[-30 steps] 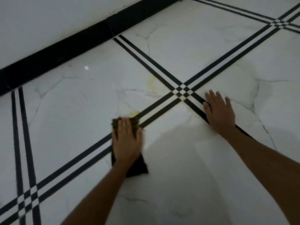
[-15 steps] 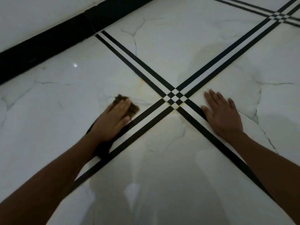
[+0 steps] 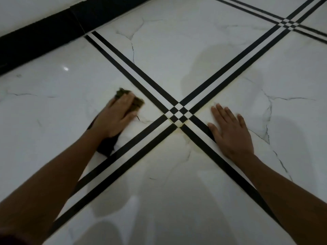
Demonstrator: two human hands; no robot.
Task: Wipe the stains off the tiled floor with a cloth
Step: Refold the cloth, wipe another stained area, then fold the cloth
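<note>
Floor-cleaning | my left hand presses flat, fingers straight, on the dark cloth left of the stripe crossing | my right hand spread on the tiled floor, bracing | best: firm overlapping strokes toward the yellowish stains there.

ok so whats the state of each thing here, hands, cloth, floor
left hand: flat on the cloth, pressing it down, motion-blurred
cloth: dark, crumpled, pinned to the tile left of the stripe crossing
right hand: palm flat on the floor, fingers spread, holding nothing
tiled floor: glossy, veined
stains: faint yellowish marks along the joints at the crossing, not wiped off
</note>
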